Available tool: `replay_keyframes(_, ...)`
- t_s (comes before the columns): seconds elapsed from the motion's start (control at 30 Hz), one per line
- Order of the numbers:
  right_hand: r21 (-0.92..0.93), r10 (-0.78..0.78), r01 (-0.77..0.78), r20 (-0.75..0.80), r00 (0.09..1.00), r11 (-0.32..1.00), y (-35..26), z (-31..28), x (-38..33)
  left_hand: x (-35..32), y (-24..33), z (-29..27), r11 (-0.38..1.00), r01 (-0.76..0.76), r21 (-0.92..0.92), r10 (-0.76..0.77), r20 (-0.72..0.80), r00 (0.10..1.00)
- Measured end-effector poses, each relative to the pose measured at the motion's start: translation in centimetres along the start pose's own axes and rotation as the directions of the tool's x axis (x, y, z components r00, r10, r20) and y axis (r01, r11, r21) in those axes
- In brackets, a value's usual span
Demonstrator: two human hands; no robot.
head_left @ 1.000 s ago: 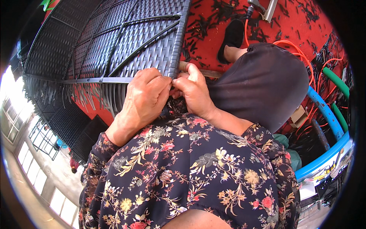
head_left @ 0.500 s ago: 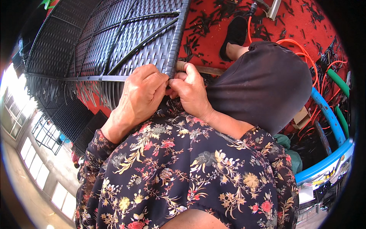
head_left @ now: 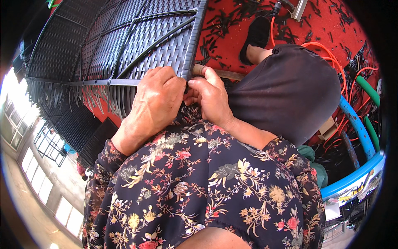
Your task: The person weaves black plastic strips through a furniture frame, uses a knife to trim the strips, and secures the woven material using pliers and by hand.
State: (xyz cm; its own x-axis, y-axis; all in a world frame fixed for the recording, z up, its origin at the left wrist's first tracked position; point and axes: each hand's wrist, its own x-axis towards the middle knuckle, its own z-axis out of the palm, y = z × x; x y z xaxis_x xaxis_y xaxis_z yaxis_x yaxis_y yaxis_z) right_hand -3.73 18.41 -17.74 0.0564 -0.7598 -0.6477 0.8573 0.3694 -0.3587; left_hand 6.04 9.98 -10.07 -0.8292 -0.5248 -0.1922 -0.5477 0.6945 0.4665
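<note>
A large dark woven wicker panel (head_left: 124,45) on a metal frame lies tilted in front of me over a red floor. My left hand (head_left: 155,101) is curled around the panel's lower corner, fingers closed on the woven edge. Close beside it, my right hand (head_left: 209,97) pinches the same corner, its thumb resting on a wooden stick (head_left: 224,74) that runs rightward under the edge. Loose dark strips (head_left: 103,99) hang from the panel's unfinished lower side. What lies between the fingers of either hand is hidden.
My black-trousered knee (head_left: 290,91) and black shoe (head_left: 257,31) sit to the right. Cut dark strip scraps (head_left: 232,20) litter the red floor (head_left: 323,25). An orange cable (head_left: 327,50), blue pipe (head_left: 356,128) and green hose (head_left: 369,89) curve along the right. Another woven panel (head_left: 78,133) lies lower left.
Both hands have stayed on the panel corner, shifting slightly; the left hand's fingers have closed further over the edge toward the right hand.
</note>
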Motion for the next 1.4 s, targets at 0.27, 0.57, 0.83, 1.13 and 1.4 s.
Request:
replay_keyframes(0.27, -0.005, 0.028, -0.028, -0.002, 1.0, 1.0, -0.2, 0.0, 0.1, -0.2, 0.0, 0.0, 1.0, 0.005, -0.016, -0.006, -0.013, 1.0)
replay_keyframes(0.57, -0.011, 0.021, -0.02, 0.006, 1.0, 1.0, -0.4, -0.3, -0.1, -0.2, -0.1, 0.3, 0.958, 0.156, -0.242, -0.166, -0.024, 0.986)
replay_keyframes(0.83, 0.026, 0.009, -0.009, -0.007, 1.0, 1.0, -0.6, -0.4, 0.0, 0.5, 0.5, -0.3, 0.999, 0.041, -0.034, -0.04, 0.029, 0.999)
replay_keyframes(1.13, 0.028, 0.023, -0.023, -0.01, 1.0, 0.999, -0.7, -0.7, -0.2, 1.1, 1.3, 0.1, 0.998, 0.056, -0.006, -0.055, 0.019, 0.998)
replay_keyframes(1.4, -0.488, -0.437, 0.371, -0.024, 0.899, 0.79, 1.6, -1.1, 0.9, -0.3, -0.1, 1.8, 0.978, 0.142, -0.155, -0.155, -0.071, 0.985)
